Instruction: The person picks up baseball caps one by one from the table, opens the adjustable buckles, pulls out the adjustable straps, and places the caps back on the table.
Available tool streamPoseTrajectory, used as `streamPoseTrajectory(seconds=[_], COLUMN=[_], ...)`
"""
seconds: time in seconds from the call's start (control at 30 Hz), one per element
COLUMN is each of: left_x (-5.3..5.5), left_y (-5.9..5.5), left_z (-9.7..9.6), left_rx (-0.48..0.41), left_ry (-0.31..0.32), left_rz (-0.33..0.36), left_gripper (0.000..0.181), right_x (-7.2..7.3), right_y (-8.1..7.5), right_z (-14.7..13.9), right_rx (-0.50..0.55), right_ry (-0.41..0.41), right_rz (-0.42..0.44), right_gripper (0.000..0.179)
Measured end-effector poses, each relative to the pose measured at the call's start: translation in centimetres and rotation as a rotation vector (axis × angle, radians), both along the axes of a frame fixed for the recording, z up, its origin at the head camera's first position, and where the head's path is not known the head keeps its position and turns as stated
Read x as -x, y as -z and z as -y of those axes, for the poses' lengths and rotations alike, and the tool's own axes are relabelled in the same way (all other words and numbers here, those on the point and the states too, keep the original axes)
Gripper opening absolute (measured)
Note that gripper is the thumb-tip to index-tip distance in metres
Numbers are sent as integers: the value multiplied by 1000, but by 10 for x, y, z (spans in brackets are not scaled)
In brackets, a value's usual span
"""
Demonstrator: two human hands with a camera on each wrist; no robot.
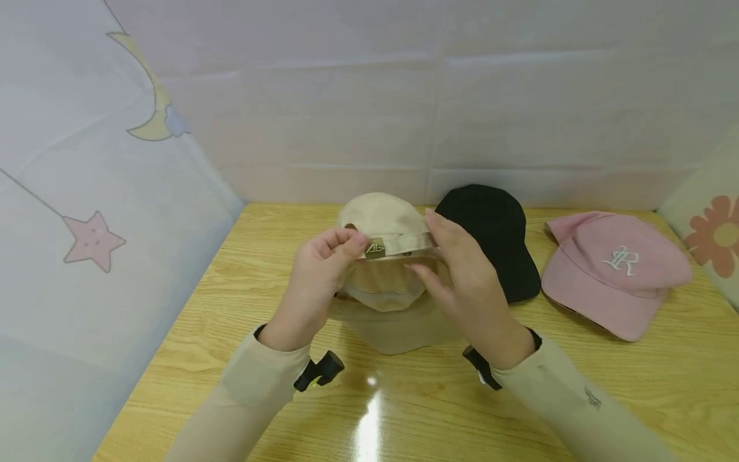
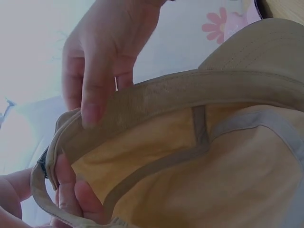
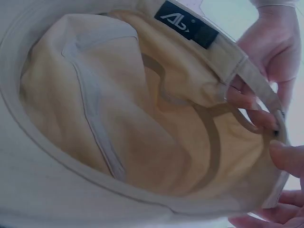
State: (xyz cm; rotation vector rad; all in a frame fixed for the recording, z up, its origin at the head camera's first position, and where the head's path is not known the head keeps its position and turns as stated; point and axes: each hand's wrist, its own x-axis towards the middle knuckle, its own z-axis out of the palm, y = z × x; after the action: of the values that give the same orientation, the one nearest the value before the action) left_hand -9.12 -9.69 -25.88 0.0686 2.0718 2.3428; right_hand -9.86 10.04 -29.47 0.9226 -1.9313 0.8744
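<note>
Both hands hold a beige baseball cap (image 1: 383,215), its back strap (image 1: 404,242) toward me and its brim (image 1: 398,333) low over the table. My left hand (image 1: 314,279) pinches the strap beside a small metal buckle (image 1: 375,248). In the left wrist view, fingers (image 2: 66,185) of that hand reach through the back opening. My right hand (image 1: 473,289) grips the band on the other side, thumb (image 3: 287,156) inside the rim and fingers outside. The tan lining (image 3: 161,142) and a dark label (image 3: 178,21) show inside the cap.
A black cap (image 1: 485,218) lies just right of the beige one, partly behind my right hand. Farther right is a pink cap (image 1: 618,256) with a white letter. All are over a wooden table (image 1: 231,301), with cloth-covered walls (image 1: 346,96) behind and beside it.
</note>
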Motion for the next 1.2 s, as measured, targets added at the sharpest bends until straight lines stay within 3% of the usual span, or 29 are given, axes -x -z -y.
streamPoseTrajectory(seconds=[0.17, 0.27, 0.33, 0.43, 0.5, 0.53, 0.6, 0.7, 0.83, 0.97, 1.1, 1.2], left_x=[-4, -6, -6, -2, 2, 4, 8, 12, 16, 18, 18, 18], left_y=[-3, -4, -3, -1, 0, 0, -1, -1, -1, -1, -2, -1], left_z=[-2, 0, 1, 5, 7, 7, 8, 9, 10, 11, 10, 8], left_rx=[91, 266, 443, 706, 813, 847, 887, 929, 972, 1040, 1084, 1100], left_ry=[46, 55, 32, -40, -75, -64, -19, 52, 99, 120, 124, 102], left_rz=[-30, -143, -325, -716, -966, -1062, -1183, -1275, -1348, -1405, -1416, -1437], left_gripper=[13, 17, 17, 21, 26, 28, 31, 30, 33, 40, 44, 42], right_x=[1, 1, 2, 4, 5, 5, 5, 5, 4, 2, 1, 1], right_y=[3, 3, 3, 2, 1, 1, 0, 0, -1, -2, -2, -3], right_z=[3, 2, 1, -1, -2, -2, -2, -4, -6, -7, -8, -8], right_rx=[-16, -13, -20, -25, -30, -31, -31, -34, -26, -21, -24, -25], right_ry=[22, 44, 58, 72, 77, 79, 80, 82, 72, 54, 46, 36], right_rz=[11, 17, 31, 61, 77, 83, 88, 82, 81, 89, 91, 89], right_gripper=[49, 44, 41, 40, 41, 41, 40, 39, 38, 39, 38, 37])
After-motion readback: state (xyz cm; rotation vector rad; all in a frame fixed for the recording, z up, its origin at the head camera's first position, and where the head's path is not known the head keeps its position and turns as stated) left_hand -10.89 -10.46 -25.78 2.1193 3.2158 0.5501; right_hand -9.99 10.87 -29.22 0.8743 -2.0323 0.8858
